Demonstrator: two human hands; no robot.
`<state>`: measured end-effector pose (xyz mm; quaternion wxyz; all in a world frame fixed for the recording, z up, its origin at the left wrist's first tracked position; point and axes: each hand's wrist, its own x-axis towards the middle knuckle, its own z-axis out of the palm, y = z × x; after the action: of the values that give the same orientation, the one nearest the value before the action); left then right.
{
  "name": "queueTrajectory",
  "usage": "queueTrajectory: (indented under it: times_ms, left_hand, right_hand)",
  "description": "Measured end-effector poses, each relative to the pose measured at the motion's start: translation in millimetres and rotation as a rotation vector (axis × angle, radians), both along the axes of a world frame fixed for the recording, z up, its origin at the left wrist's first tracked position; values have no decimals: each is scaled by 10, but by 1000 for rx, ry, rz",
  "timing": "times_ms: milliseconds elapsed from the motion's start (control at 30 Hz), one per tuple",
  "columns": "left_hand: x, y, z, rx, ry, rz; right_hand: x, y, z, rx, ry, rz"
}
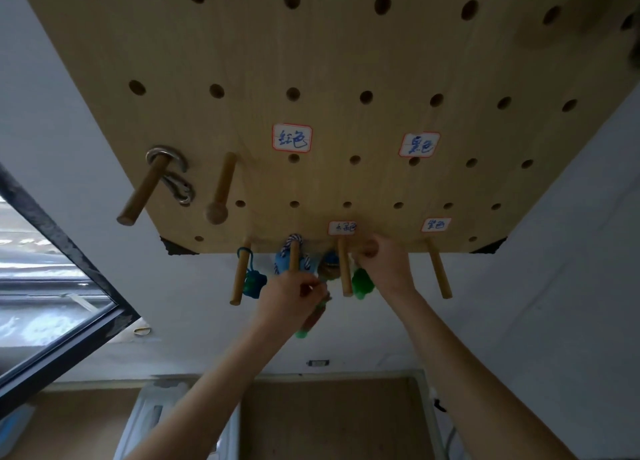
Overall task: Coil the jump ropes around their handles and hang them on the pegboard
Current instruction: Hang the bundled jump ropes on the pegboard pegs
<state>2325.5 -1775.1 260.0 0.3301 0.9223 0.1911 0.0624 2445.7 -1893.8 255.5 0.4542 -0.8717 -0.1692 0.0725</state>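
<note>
The left hand (294, 295) is pinching a green-handled jump rope (311, 317) at the pegboard's (346, 61) six o'clock edge. At its three o'clock, the right hand (388, 269) is curling beside a peg (344, 269); what it is gripping is unclear.

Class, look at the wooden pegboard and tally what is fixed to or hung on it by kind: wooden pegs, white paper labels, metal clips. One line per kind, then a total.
Wooden pegs: 6, e.g. the far-left one
White paper labels: 4, e.g. the upper left one
Metal clips: 1
Total: 11
</note>
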Motion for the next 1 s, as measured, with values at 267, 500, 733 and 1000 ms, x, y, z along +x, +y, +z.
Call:
queueTrajectory:
  times_ms: [267,500,733,1000]
  left_hand:
    - [-23,-219,150,17,11,-336]
    - [470,-958,94,71,-10,-472]
    - [1019,-1434,48,426,-4,-463]
    - [1215,-1387,53,403,208,-435]
  right_hand:
    - [-647,-650,55,223,219,324]
    - [-501,-1308,-52,24,12,-33]
    - [-152,-1488,-136,-25,-188,-238]
    - [171,-1534,-205,-132,-95,-66]
